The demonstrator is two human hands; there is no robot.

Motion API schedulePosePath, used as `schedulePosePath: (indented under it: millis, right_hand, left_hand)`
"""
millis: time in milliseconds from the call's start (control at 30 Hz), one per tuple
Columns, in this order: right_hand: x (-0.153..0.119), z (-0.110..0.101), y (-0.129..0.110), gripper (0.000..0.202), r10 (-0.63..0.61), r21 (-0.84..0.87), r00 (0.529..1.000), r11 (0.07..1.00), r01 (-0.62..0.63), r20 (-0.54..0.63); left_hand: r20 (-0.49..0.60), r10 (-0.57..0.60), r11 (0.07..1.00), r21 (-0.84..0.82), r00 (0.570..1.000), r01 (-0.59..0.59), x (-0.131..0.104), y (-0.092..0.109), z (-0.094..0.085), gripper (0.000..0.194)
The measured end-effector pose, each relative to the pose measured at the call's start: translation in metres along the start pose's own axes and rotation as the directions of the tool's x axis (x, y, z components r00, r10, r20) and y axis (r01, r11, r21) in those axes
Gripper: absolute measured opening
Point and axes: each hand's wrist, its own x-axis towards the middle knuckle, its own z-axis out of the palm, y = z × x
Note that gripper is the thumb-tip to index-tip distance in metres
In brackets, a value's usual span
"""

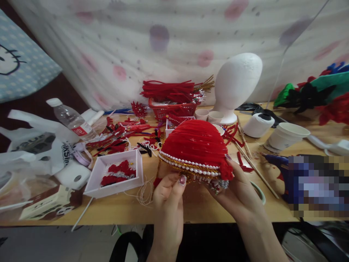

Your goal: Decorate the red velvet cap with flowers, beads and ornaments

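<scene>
Between my hands is a red domed headdress [196, 140], its rim banded with white pearl beads and gold trim. My left hand [170, 194] pinches the lower edge at the front, thumb pressed on the trim. On the right side, my right hand [237, 189] grips the rim beside a red flower ornament [226, 170], with silvery beads hanging below it. The fingers of both hands are partly hidden beneath the headdress. A white box [94, 182] holding red pieces and loose beads sits to the left of my left hand.
Behind stand a white foam head [237, 80] and a red basket [160, 109] of red stems. Paper cups, a thread cone [258, 124] and thin sticks lie right, near a blurred blue object [280, 171]. A plastic bottle [72, 118] and bags crowd the left.
</scene>
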Motion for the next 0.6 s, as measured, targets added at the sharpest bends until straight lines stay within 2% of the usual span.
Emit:
schedulePosePath:
  millis: [133,267,400,600]
  right_hand:
    - [0.0003,0.0013,0.0005,0.021,-0.002,0.007,1.000,1.000,0.003,-0.019]
    - [0.0021,0.0013,-0.0005,0.024,-0.049,0.026,0.997,0.998,0.050,-0.055]
    - [0.0017,0.0023,0.0003,0.023,-0.042,0.004,0.999,0.999,0.042,-0.019]
    - [0.0004,0.0068,0.0028,0.021,-0.042,0.009,0.997,0.999,0.042,-0.059]
  left_hand:
    - [0.013,0.002,1.000,0.002,1.000,-0.002,-0.0002,0.0013,0.0005,0.008]
    - [-0.019,-0.058,0.997,0.044,0.998,0.058,-0.0035,0.0049,0.0022,0.015]
    - [-0.009,-0.064,0.995,0.081,0.998,0.065,-0.0068,0.0087,0.0027,0.024]
    - [-0.068,-0.058,0.993,0.097,0.996,0.065,-0.0054,0.0087,-0.0051,0.024]
